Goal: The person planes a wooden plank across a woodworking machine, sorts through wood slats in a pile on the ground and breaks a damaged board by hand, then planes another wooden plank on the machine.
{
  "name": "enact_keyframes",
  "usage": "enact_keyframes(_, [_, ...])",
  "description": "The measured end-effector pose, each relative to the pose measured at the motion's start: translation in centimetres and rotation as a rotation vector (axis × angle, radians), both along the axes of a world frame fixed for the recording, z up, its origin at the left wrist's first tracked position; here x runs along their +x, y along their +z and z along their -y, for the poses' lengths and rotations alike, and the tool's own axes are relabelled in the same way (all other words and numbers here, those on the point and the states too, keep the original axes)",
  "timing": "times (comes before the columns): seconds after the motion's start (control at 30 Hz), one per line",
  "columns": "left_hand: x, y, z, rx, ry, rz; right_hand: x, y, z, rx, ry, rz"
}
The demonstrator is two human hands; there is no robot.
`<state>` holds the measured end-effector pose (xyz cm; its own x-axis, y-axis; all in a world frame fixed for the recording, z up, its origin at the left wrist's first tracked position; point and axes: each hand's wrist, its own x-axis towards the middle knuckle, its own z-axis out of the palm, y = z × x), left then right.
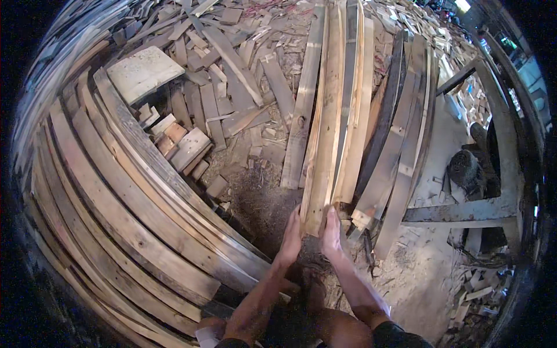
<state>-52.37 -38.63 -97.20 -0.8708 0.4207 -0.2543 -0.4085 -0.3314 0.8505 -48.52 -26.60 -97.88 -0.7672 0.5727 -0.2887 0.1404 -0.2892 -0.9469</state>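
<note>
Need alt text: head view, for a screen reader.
A person's left hand and right hand flank the near ends of long wooden planks. More boards lie at left; wood scraps litter the ground beyond.

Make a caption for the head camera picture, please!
Left fingers and right fingers flank long boards, with scrap wood beyond.

Left hand point(290, 238) opposite right hand point(332, 233), palm-inward
</note>
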Motion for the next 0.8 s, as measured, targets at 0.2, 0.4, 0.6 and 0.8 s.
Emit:
enact_keyframes(0.2, [-1.8,3.5,1.7,0.101,-0.208,0.158,-0.3,6.1,2.7,0.283,0.143,0.078])
enact_keyframes(0.4, [-7.7,1.0,8.1,0.115,-0.302,0.439,-2.9,7.5,4.0,0.396,0.299,0.069])
enact_keyframes(0.6, [-11.9,5.3,12.9,0.038,-0.276,0.276,-9.5,-1.6,-2.5,0.683,0.151,0.296])
enact_keyframes(0.8, [-11.4,5.8,12.6,-0.013,-0.072,0.398,-12.5,1.5,2.8,-0.64,0.402,0.221])
